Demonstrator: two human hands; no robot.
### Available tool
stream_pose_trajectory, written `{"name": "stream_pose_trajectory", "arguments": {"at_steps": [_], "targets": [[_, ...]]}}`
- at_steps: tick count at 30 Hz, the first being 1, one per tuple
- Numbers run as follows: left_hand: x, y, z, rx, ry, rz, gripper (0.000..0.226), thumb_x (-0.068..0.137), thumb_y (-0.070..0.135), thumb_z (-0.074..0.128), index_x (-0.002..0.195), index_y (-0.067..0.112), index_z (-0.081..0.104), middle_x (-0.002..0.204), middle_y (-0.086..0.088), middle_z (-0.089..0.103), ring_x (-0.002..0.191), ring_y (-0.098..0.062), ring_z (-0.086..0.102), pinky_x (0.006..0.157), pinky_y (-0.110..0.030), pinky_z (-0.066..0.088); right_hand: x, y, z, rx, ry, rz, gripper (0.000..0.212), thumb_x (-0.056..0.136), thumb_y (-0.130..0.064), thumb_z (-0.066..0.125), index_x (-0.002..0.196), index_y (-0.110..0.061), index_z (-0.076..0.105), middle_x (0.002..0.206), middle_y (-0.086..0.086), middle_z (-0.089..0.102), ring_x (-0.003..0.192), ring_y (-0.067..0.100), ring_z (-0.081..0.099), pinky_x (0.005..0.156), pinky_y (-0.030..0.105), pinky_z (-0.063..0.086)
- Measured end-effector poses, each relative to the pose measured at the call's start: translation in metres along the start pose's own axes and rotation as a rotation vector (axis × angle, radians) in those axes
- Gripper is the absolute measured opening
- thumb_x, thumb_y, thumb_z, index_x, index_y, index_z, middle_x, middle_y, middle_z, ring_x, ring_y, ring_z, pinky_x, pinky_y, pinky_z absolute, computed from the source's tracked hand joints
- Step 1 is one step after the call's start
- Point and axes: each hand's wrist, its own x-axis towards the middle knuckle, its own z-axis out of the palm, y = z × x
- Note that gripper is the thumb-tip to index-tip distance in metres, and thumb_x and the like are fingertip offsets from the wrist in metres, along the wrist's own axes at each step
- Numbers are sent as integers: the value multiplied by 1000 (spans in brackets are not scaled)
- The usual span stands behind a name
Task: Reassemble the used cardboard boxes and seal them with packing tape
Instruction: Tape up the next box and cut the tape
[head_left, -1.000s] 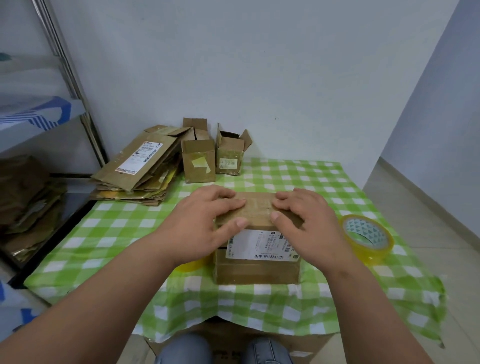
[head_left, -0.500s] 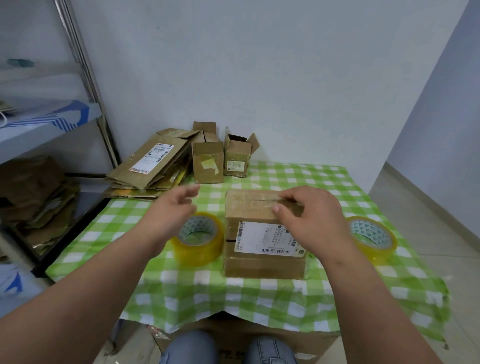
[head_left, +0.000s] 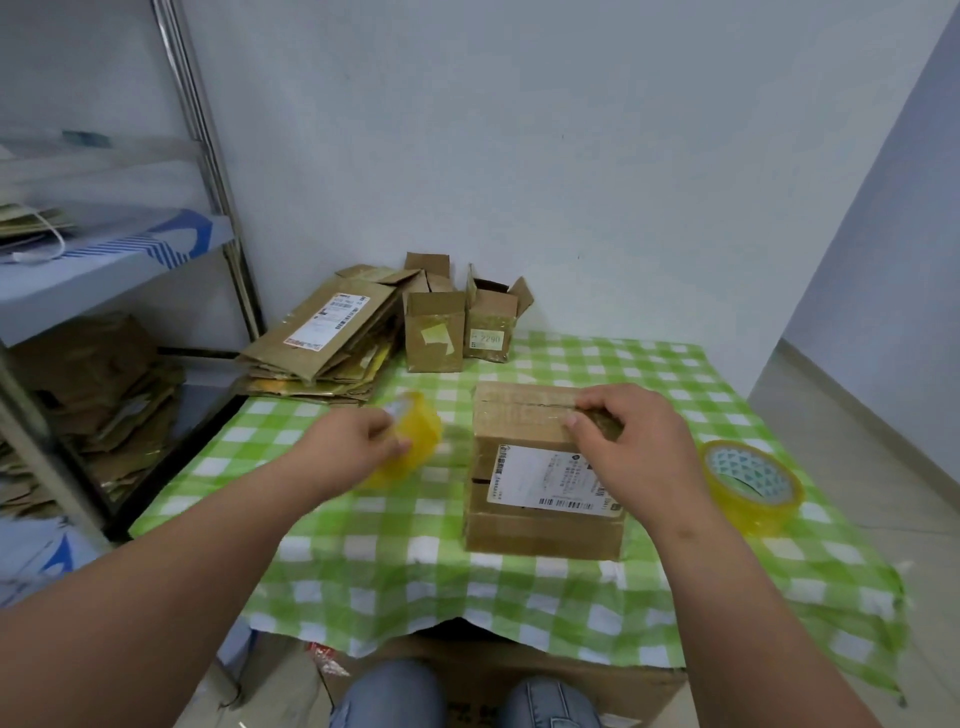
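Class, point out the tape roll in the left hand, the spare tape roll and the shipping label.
tape roll (head_left: 415, 441), head view, its yellow side
spare tape roll (head_left: 750, 486), head view, its patterned core
shipping label (head_left: 545, 475), head view, its white middle

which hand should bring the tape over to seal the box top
Left. The left hand already grips the yellow tape roll beside the box, while the right hand rests on the box top holding the flaps down. The other tape roll lies untouched.

The left hand (head_left: 358, 441) and its yellow tape roll (head_left: 410, 441) are motion-blurred.
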Motion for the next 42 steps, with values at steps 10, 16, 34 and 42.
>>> {"name": "stream_pose_trajectory", "arguments": {"at_steps": [10,16,34,42], "targets": [[2,27,-35,-649,260,-113,10,92,35,67,98,28,69,102,1,70,98,-23,66,90,-49,56,12,1,-26,79,-453,193,68,63,-26,78,124,-40,51,139,-7,40,131,18,41,97,35,43],[-2,36,-28,-724,303,-119,21,92,36,67,107,22,70,107,-3,70,100,-26,66,89,-51,56,12,1,-19,61,-310,70,58,65,-36,83,116,-43,59,117,-16,50,117,16,47,99,37,44],[-14,12,-81,-729,812,-79,11,89,38,68,88,27,69,91,-2,72,93,-28,70,85,-54,57,44,-77,43,239,-238,-88,67,65,-45,81,129,-34,62,120,-11,54,120,14,50,107,41,41],[-11,-3,-89,-682,843,-116,36,94,33,64,124,13,65,102,1,66,96,-17,63,89,-38,53,42,-92,88,242,-461,-129,65,73,-41,83,134,-33,59,123,-9,53,117,13,51,97,30,49]]}}
